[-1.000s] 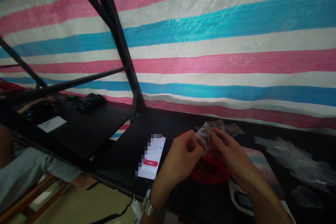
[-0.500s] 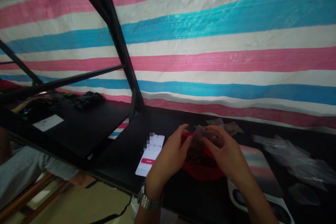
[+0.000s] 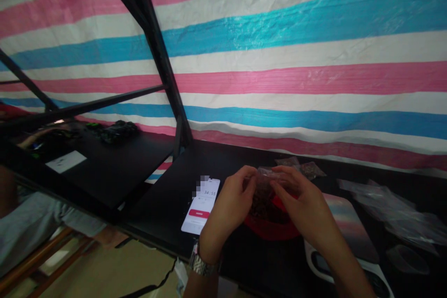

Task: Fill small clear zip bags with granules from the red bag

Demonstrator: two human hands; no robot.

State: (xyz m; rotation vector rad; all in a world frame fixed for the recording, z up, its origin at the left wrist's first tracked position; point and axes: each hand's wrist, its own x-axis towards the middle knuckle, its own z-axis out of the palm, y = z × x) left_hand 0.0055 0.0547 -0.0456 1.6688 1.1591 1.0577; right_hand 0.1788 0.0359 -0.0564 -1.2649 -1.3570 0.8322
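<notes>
A clear plastic bag is stretched between my two hands, above a red bowl of small brown pieces. My left hand pinches the bag's left side, thumb and fingers together. On the other side my right hand grips the bag's right edge between thumb and fingers. Brown bits show below the bag; I cannot tell whether any are inside it. My hands cover part of the bowl's rim.
A kitchen scale stands right of the bowl, beside a pile of flat clear bags and a clear scoop-like piece. Small filled bags lie behind. A phone lies left. Another person's leg shows at far left.
My left hand has come up to the bag's left edge and closed on it. The bag's top is now spread sideways between both hands.
</notes>
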